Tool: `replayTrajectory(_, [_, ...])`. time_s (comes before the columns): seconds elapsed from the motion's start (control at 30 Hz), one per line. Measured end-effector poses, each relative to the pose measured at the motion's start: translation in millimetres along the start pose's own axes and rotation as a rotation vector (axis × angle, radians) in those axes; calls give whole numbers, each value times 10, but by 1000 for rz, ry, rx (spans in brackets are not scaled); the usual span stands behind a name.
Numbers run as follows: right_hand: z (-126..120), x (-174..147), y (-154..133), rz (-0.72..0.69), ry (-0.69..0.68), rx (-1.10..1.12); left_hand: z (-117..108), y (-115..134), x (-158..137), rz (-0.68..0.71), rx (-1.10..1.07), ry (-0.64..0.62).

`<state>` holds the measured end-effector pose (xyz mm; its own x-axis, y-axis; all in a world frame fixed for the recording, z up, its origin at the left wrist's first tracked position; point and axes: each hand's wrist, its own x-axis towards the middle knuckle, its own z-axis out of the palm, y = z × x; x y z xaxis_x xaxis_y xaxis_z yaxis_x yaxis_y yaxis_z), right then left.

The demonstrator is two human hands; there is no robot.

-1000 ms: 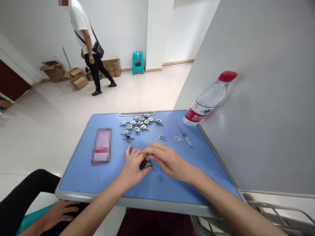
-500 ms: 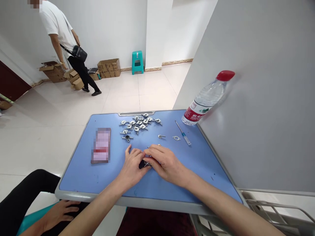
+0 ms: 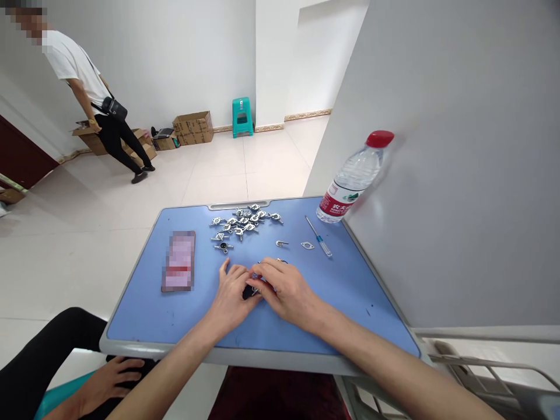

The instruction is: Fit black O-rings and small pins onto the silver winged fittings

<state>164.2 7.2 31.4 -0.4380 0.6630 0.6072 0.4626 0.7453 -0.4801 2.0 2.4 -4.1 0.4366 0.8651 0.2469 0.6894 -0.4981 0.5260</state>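
L hand (image 3: 231, 294) was clamped on a small metal part (image 3: 255, 290) w/ a dark body, low over the table (image 3: 350, 291), thumb on near side, most of it hidden. R hand (image 3: 286, 289) bent over the same spot, thumb & fingertips pinched on a small clear pc (image 3: 255, 275); couldn't tell if its lower end touched the part. Vs. 1 sec ago: R fingers had come in closer over the part, so less metal showed; both hands were at about the same spot, so prob. same bit of handwork, not yet done.

Just past R hand: lever pc (image 3: 280, 243), then flat plate (image 3: 307, 245) & screwdriver (image 3: 321, 239) to the right, all loose. Black-faced part (image 3: 223, 247) lay beyond L hand, near metal pile (image 3: 245, 220). Phone (image 3: 177, 262) left, bottle (image 3: 345, 189) at far R corner. Farther off, person in white shirt (image 3: 81, 73) had moved left, apparently no effect on the work.
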Motion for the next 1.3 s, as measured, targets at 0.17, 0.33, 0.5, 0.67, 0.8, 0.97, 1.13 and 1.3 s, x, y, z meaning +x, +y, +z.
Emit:
replayTrajectory(0.17, [31, -18, -1, 26, 30, -12, 3, -5, -6, 9, 1, 2])
replayTrajectory(0.33, [-44, 1, 23, 59, 56, 101, -10, 8, 5, -5, -10, -2])
replayTrajectory(0.5, [-270, 47, 156, 121, 14, 246, -61, 51, 18, -36, -67, -27])
replayTrajectory(0.67, [-322, 51, 227, 74, -109, 224, -90, 83, 24, -55, -89, -36])
replayTrajectory(0.8, [-299, 35, 229, 61, -146, 213, -79, 80, 28, -52, -86, -35])
replayTrajectory(0.97, [-329, 49, 223, 45, -112, 204, -63, 62, 25, -53, -97, -40])
replayTrajectory(1.13, [-332, 53, 213, 32, -136, 211, -61, 51, 22, -48, -87, -35])
replayTrajectory(1.3, [-310, 43, 205, -28, -122, 230, -60, 50, 22, -45, -85, -30])
